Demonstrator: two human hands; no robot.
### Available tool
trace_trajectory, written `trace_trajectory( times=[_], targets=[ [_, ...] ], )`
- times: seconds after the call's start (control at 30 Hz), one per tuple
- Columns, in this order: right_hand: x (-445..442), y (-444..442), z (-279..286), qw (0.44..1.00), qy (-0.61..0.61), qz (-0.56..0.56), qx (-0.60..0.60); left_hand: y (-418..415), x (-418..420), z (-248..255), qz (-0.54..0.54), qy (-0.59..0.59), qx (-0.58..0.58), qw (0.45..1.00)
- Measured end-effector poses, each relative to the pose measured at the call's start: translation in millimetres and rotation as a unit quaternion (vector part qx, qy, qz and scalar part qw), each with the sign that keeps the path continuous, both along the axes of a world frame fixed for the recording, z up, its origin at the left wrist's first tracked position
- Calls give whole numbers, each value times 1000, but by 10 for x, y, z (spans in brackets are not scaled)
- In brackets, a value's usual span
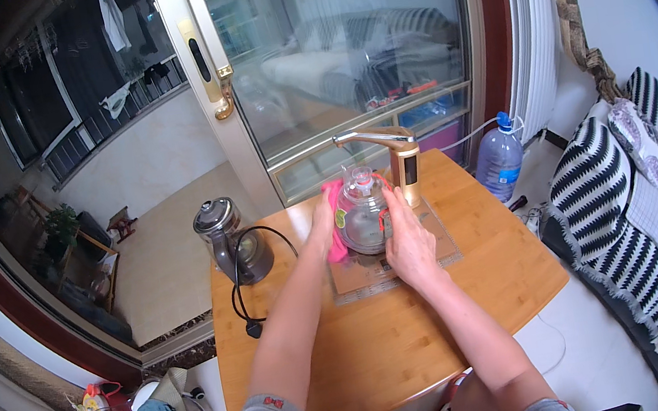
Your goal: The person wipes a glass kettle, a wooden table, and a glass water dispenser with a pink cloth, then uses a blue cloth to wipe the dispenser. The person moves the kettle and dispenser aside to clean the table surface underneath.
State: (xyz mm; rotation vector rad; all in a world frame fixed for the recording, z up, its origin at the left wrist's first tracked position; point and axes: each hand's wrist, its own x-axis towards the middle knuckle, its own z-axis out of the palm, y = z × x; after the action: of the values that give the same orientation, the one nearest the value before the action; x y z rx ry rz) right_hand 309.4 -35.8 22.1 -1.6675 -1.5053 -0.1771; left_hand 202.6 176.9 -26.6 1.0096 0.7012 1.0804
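A clear glass kettle (364, 225) with a lid stands on the tan base plate (355, 280) of a gold electric water dispenser (410, 169). My left hand (322, 216) presses a pink cloth (340, 248) against the kettle's left side. On the other side, my right hand (409, 238) is at the kettle's handle, with red trim showing by the fingers. How far those fingers wrap around the handle is hidden. The dispenser's spout reaches over the area behind the kettle lid.
A second glass kettle (241, 255) with a dark handle stands at the wooden table's (386, 342) left edge, a black cable with a plug (253, 329) beside it. Behind the table is a glass sliding door (338, 46). A large water bottle (498, 159) and a sofa (604, 211) are at right.
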Motion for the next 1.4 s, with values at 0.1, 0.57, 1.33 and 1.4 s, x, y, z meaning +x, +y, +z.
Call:
trace_trajectory(
  times=[0.1, 0.57, 1.33, 1.4],
  targets=[
    [-170, 113, -46, 999, -6, 17, 31, -124, -311, -377, 167, 44, 79, 982],
    [-36, 40, -68, 998, 41, 35, 21, -1385, -252, -81, 196, 491, 620, 579],
    [475, -871, -452, 734, 644, 207, -60, -2482, -145, 293, -44, 315, 423, 849],
    [543, -859, -287, 764, 619, 181, 34, -2303, -327, 261, -53, 256, 290, 921]
  ],
)
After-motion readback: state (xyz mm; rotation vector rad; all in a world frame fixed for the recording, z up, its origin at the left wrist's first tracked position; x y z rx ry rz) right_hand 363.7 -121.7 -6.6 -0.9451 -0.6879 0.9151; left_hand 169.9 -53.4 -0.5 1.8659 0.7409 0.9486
